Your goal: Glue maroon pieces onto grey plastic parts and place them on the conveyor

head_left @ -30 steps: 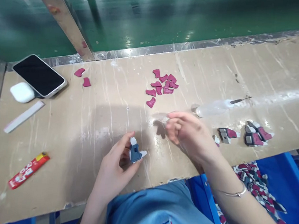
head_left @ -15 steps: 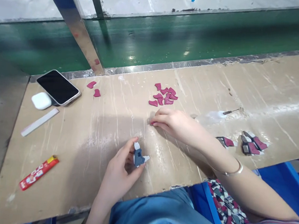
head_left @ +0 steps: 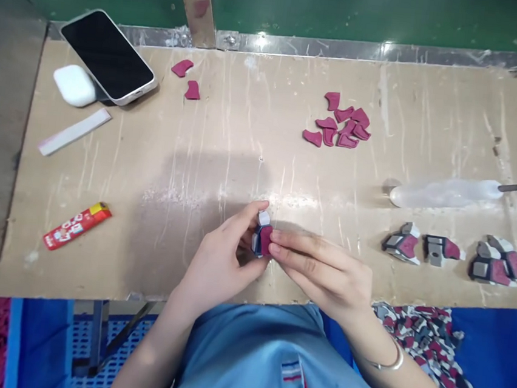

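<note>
At the scuffed tan table's (head_left: 228, 124) front edge, the left hand (head_left: 220, 257) pinches a small navy-and-grey angular piece (head_left: 257, 241); the right hand (head_left: 330, 274) holds a flat maroon inlay (head_left: 265, 241) against it, seemingly unfinished. Four maroon-inlaid pieces (head_left: 451, 249) look done rightward; loose curved maroon pieces (head_left: 349, 128) remain toward the far edge.

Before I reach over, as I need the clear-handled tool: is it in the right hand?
No, the tool lies on the table, while the right hand touches a maroon piece.
</note>
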`<state>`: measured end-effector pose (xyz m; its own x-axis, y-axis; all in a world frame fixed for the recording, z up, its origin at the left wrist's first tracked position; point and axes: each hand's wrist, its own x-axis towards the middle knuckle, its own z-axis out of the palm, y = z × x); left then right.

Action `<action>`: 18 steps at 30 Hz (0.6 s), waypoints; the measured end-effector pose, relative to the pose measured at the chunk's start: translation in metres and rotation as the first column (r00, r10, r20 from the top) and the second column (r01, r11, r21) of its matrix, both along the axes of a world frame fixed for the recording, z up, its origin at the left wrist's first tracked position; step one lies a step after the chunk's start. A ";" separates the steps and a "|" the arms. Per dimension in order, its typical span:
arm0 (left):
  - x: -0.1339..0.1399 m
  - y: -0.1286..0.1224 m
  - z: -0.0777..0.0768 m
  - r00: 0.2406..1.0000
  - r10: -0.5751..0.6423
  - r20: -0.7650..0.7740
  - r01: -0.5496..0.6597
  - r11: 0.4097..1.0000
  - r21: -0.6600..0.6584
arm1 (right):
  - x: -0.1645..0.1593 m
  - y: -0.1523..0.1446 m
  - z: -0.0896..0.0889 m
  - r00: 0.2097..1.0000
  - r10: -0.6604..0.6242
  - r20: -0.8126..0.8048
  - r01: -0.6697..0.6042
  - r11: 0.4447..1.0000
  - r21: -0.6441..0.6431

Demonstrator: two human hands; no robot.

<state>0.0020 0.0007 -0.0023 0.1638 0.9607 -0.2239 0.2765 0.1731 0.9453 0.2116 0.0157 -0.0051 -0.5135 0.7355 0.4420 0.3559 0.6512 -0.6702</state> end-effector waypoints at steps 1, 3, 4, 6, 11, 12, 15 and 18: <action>0.000 0.000 0.000 1.000 0.000 0.004 0.000 1.000 0.000 | -0.001 0.001 0.000 1.000 -0.001 -0.018 0.000 1.000 -0.014; 0.001 0.000 0.000 1.000 0.009 0.017 -0.009 1.000 0.004 | -0.003 0.003 -0.001 0.997 0.006 -0.076 -0.009 0.999 -0.041; 0.001 0.000 0.000 0.999 0.019 0.025 -0.019 1.000 0.010 | -0.005 0.004 -0.001 0.993 0.004 -0.116 -0.010 0.999 -0.054; 0.001 -0.001 -0.001 0.998 0.038 0.042 -0.039 0.999 0.018 | -0.009 0.005 -0.003 0.980 -0.017 -0.199 -0.001 0.996 -0.091; 0.001 -0.004 0.000 0.995 0.070 0.077 -0.071 0.997 0.008 | -0.018 0.003 -0.006 0.953 -0.120 -0.279 0.047 0.966 -0.254; 0.000 -0.005 0.001 0.992 0.073 0.098 -0.073 0.997 0.001 | -0.019 0.002 -0.006 0.952 -0.131 -0.276 0.053 0.960 -0.276; -0.002 -0.005 0.007 0.973 0.055 0.222 -0.049 0.998 -0.035 | -0.020 0.000 -0.005 0.959 -0.117 -0.260 0.042 0.960 -0.277; -0.004 -0.003 0.011 0.924 0.078 0.375 -0.046 0.995 -0.093 | -0.019 -0.001 -0.003 0.964 -0.053 -0.259 -0.006 0.976 -0.219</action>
